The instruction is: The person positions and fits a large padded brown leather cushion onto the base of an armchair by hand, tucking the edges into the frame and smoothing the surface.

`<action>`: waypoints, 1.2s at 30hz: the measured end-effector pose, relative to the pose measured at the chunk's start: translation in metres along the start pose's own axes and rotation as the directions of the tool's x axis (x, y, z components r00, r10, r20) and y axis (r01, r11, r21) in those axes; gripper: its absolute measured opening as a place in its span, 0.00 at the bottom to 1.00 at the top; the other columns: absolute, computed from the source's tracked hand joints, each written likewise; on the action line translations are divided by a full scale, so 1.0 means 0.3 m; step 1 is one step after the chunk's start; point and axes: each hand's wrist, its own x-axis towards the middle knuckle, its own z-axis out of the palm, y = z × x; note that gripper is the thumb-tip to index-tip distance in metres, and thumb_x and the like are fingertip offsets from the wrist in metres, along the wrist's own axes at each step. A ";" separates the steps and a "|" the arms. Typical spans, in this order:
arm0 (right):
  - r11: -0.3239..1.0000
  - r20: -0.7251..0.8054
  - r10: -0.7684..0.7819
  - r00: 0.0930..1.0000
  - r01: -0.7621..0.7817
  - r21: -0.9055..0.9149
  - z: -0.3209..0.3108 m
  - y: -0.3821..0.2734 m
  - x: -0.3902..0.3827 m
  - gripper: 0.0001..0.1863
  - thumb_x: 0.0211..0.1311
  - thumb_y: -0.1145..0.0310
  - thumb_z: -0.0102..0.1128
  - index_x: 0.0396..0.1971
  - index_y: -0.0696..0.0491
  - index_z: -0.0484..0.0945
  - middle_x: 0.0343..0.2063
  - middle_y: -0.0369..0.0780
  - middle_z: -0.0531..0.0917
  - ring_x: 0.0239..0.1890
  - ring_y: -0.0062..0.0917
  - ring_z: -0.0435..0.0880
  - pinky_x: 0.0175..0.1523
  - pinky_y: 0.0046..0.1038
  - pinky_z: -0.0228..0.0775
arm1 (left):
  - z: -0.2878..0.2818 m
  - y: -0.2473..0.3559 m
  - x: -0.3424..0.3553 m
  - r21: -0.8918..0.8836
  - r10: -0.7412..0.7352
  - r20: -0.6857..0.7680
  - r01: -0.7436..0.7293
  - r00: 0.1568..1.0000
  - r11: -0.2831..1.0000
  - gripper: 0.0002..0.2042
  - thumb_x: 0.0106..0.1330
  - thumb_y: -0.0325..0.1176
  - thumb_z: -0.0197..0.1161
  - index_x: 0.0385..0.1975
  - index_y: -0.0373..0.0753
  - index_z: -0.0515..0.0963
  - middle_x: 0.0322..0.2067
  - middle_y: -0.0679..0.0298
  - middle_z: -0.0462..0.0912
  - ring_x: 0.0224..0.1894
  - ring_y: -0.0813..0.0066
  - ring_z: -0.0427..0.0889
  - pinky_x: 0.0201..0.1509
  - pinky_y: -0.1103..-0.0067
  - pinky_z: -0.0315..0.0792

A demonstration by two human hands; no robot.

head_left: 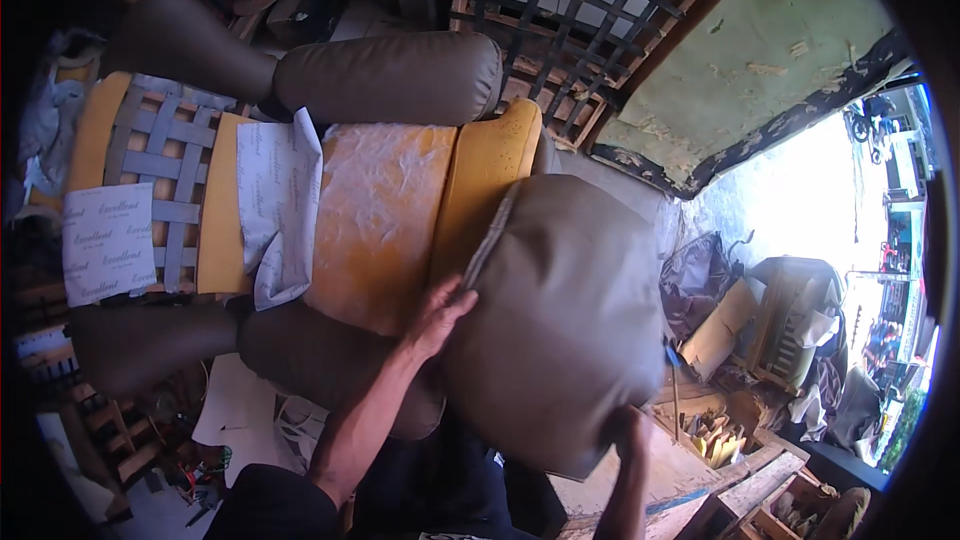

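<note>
Left hand [440, 318] and right hand [632, 432] grip the brown cover [570, 310] by its edges; uneven pulling could bunch it against yellow foam [487, 175].

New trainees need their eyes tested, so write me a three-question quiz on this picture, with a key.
1. True or false: the left hand and the right hand both touch the brown cover.

2. What colour is the foam between the two padded armrests?
A. Green
B. Orange-yellow
C. Pink

3. How are the grey straps at the left of the chair arranged?

Key:
1. True: the left hand grips its near left edge, and the right hand is at its lower right.
2. B, with whitish patches on its surface.
3. Woven over and under each other, in a criss-cross.
</note>
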 end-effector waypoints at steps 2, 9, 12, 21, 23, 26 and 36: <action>0.995 0.230 0.051 0.972 -0.028 -0.099 0.227 0.144 0.176 0.13 0.57 0.67 0.53 0.28 0.63 0.80 0.20 0.44 0.82 0.17 0.32 0.81 0.22 0.31 0.72 | -0.253 -0.096 -0.011 0.317 0.110 -0.185 -0.047 0.977 0.947 0.07 0.70 0.36 0.63 0.40 0.40 0.79 0.31 0.78 0.76 0.34 0.88 0.70 0.41 0.84 0.68; 0.459 0.238 -0.073 0.969 0.244 -0.854 0.482 0.397 0.359 0.31 0.57 0.62 0.57 0.61 0.59 0.67 0.44 0.53 0.83 0.46 0.48 0.83 0.51 0.43 0.75 | -0.470 -0.368 0.116 0.739 0.206 -0.456 0.239 0.866 0.630 0.21 0.63 0.37 0.68 0.54 0.35 0.77 0.48 0.46 0.83 0.51 0.51 0.81 0.57 0.65 0.73; 0.539 0.181 -0.535 0.825 0.498 -0.679 0.420 0.292 0.491 0.31 0.57 0.64 0.60 0.62 0.57 0.68 0.51 0.55 0.79 0.51 0.48 0.82 0.55 0.43 0.73 | -0.388 -0.397 0.150 0.714 0.159 -0.392 0.190 0.906 0.674 0.21 0.66 0.41 0.66 0.54 0.36 0.77 0.46 0.47 0.83 0.50 0.49 0.82 0.55 0.64 0.73; 0.153 0.373 -0.800 0.471 0.760 -0.632 0.999 -0.728 0.709 0.38 0.63 0.41 0.59 0.61 0.59 0.72 0.56 0.54 0.77 0.61 0.46 0.75 0.63 0.39 0.67 | -0.414 -0.351 0.063 0.718 0.298 -0.402 0.097 0.866 0.689 0.15 0.65 0.35 0.66 0.48 0.35 0.80 0.39 0.49 0.85 0.44 0.51 0.84 0.49 0.67 0.76; 0.164 0.472 -0.724 0.503 0.790 -0.590 1.055 -0.870 0.826 0.42 0.61 0.36 0.58 0.59 0.61 0.73 0.55 0.54 0.79 0.61 0.44 0.76 0.64 0.38 0.67 | -0.411 -0.360 0.108 0.709 0.347 -0.399 0.046 0.848 0.704 0.16 0.65 0.35 0.67 0.48 0.34 0.80 0.40 0.49 0.85 0.44 0.52 0.85 0.50 0.67 0.76; 0.233 0.615 -0.384 0.688 0.717 -0.657 1.130 -0.953 0.818 0.43 0.57 0.36 0.63 0.55 0.64 0.76 0.47 0.51 0.85 0.51 0.38 0.84 0.59 0.33 0.71 | -0.416 -0.352 0.053 0.713 0.320 -0.422 0.093 0.848 0.695 0.17 0.66 0.35 0.66 0.50 0.32 0.79 0.42 0.48 0.85 0.46 0.54 0.85 0.52 0.67 0.76; 0.233 0.908 -0.356 0.221 0.962 -0.143 1.187 -1.364 0.371 0.27 0.60 0.66 0.64 0.61 0.50 0.75 0.47 0.43 0.85 0.52 0.26 0.81 0.61 0.29 0.69 | -0.372 -0.250 0.015 0.259 0.170 -0.458 -0.051 0.873 0.964 0.08 0.68 0.31 0.65 0.38 0.32 0.78 0.29 0.68 0.77 0.34 0.80 0.72 0.41 0.77 0.71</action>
